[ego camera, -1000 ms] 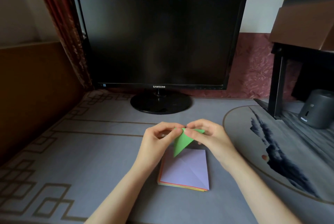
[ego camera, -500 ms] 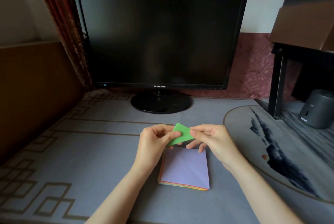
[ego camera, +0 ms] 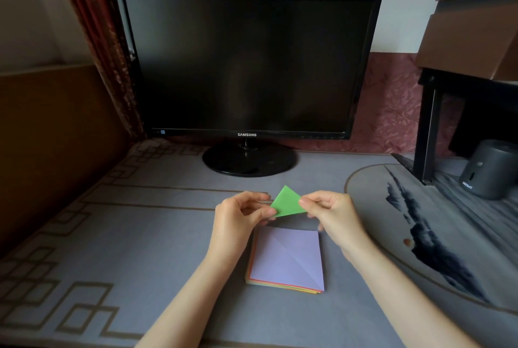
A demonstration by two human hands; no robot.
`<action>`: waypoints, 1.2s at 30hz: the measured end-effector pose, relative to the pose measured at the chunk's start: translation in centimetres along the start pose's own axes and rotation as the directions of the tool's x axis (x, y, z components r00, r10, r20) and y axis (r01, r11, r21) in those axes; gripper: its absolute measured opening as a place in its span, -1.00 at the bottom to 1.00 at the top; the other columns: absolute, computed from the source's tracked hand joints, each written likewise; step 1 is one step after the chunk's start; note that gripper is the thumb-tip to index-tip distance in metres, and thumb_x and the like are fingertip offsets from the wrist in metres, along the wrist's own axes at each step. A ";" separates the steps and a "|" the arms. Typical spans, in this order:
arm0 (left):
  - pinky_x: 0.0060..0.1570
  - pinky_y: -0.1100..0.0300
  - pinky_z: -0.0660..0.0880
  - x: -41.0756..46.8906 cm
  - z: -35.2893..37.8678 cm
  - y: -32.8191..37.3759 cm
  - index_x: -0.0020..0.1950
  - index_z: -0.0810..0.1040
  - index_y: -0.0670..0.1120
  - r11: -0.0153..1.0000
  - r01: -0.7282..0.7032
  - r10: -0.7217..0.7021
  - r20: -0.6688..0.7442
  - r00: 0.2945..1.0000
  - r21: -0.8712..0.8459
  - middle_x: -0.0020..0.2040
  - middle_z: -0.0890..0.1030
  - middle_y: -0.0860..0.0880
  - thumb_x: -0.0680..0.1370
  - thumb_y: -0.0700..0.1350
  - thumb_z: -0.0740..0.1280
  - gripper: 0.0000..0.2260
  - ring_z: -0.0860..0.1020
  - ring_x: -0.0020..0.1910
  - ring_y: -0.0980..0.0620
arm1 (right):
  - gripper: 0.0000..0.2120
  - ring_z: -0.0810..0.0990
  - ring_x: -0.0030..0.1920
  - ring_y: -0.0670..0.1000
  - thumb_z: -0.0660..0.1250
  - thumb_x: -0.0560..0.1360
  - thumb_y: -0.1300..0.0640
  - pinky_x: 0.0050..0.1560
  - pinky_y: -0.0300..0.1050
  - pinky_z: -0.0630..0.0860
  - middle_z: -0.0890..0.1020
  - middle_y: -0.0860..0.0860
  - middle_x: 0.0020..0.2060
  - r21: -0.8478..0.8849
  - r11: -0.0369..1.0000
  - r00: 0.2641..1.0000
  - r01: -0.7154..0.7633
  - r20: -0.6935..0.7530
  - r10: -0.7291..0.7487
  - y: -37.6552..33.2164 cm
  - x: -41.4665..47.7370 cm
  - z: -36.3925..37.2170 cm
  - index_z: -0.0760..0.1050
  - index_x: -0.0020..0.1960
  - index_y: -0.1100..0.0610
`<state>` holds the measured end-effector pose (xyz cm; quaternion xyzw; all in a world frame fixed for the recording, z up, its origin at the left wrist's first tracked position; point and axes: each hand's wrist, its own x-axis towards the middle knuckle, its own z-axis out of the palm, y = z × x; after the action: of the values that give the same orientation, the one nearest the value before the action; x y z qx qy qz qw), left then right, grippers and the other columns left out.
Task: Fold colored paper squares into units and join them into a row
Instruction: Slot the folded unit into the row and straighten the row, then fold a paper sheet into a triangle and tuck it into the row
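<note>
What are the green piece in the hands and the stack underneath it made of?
Green piece: thin matte paper, judging by its crisp folded edges. Stack: coloured paper sheets, lilac on top with a diagonal crease, orange and yellow edges showing below; matte too.

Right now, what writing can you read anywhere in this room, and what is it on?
"SAMSUNG": on the lower bezel of the monitor.
Too small to read: the blue sticker at the monitor's lower left corner.
Too blurred to read: the white label low on the grey cylinder.
The green paper and the paper stack show no writing.
</note>
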<state>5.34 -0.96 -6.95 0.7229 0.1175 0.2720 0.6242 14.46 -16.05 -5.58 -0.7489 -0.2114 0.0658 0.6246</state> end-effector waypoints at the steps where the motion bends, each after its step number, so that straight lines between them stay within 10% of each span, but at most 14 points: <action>1: -0.20 0.31 0.58 0.1 -0.1 -0.1 -0.03 0.64 -0.17 1.000 0.000 0.000 -0.030 1.000 0.013 -0.31 0.69 -0.02 0.43 -0.28 0.46 -0.86 0.66 -0.30 0.10 | -0.92 0.51 -0.41 -0.20 0.33 0.49 0.32 -0.49 -0.47 0.30 0.60 0.03 -0.36 -0.011 1.000 0.999 -0.006 -0.036 0.005 -0.3 0.4 -0.4 0.59 -0.15 0.23; 5: -0.14 0.47 0.41 0.2 -0.4 -0.6 -0.13 0.65 0.03 0.945 -0.042 0.029 0.047 0.998 0.323 -0.21 0.66 0.17 0.45 -0.05 0.46 -0.97 0.57 -0.21 0.35 | -0.89 0.50 -0.37 -0.15 0.36 0.46 0.29 -0.39 -0.44 0.35 0.60 0.01 -0.37 -0.114 0.991 0.997 -0.067 -0.037 0.063 -1.7 2.4 -2.1 0.60 -0.22 0.16; 9: 0.17 0.24 0.29 0.3 -0.4 -1.5 0.00 0.64 0.17 0.785 -0.165 0.015 0.247 0.969 0.597 0.02 0.59 0.20 0.34 0.20 0.47 -0.73 0.41 0.09 0.19 | -0.76 0.61 -0.20 0.08 0.43 0.35 0.30 -0.08 -0.06 0.50 0.64 0.02 -0.37 -0.232 0.964 0.988 -0.133 -0.107 0.110 -0.1 4.7 -1.7 0.55 -0.41 0.03; 15: 0.21 0.23 0.23 0.5 -0.7 -2.0 -0.15 0.55 0.32 0.778 -0.194 0.017 0.289 0.957 0.598 0.03 0.55 0.26 0.11 0.47 0.28 -0.59 0.41 0.18 0.15 | -0.90 0.61 -0.03 0.08 0.37 0.40 0.19 -0.07 -0.12 0.52 0.70 0.01 -0.16 -0.552 0.822 0.982 -0.140 -0.182 0.045 2.2 4.3 -0.5 0.61 -0.25 0.03; 23: 0.22 0.17 0.29 0.5 -0.4 -1.9 -0.22 0.52 0.32 0.818 -0.191 0.052 0.261 0.964 0.543 -0.01 0.57 0.23 0.17 0.30 0.47 -0.74 0.44 0.14 0.13 | -0.92 0.42 0.05 0.07 0.33 0.47 0.13 -0.05 -0.07 0.35 0.57 -0.01 -0.11 -0.633 0.773 0.952 0.042 -0.210 -0.224 2.5 3.4 -0.5 0.59 -0.17 0.02; 28: 0.03 0.54 0.23 0.3 -0.5 -1.2 -0.22 0.58 0.18 0.880 -0.167 0.074 0.219 0.973 0.445 0.01 0.56 0.22 0.29 -0.05 0.58 -0.78 0.40 0.12 0.25 | -0.94 0.35 0.03 -0.02 0.36 0.48 0.10 0.00 -0.23 0.28 0.55 -0.10 -0.11 -0.610 0.748 0.874 0.264 -0.177 -0.452 -0.1 2.9 -1.4 0.62 -0.13 0.02; 36: -0.13 0.37 0.42 0.0 -0.3 0.4 -0.21 0.63 -0.07 0.985 -0.108 0.091 0.125 0.988 0.137 -0.22 0.66 0.14 0.39 -0.18 0.51 -0.92 0.57 -0.17 0.20 | -0.90 0.40 -0.05 -0.17 0.47 0.38 -0.01 -0.04 -0.40 0.30 0.61 -0.18 -0.23 -0.408 0.815 0.908 0.413 0.256 -0.332 -1.5 0.2 -0.4 0.65 -0.11 -0.05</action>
<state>5.10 -0.79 -6.58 0.7858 0.0632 0.2502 0.5620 14.39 -16.10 -4.01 -0.8086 -0.4169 -0.0443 0.4127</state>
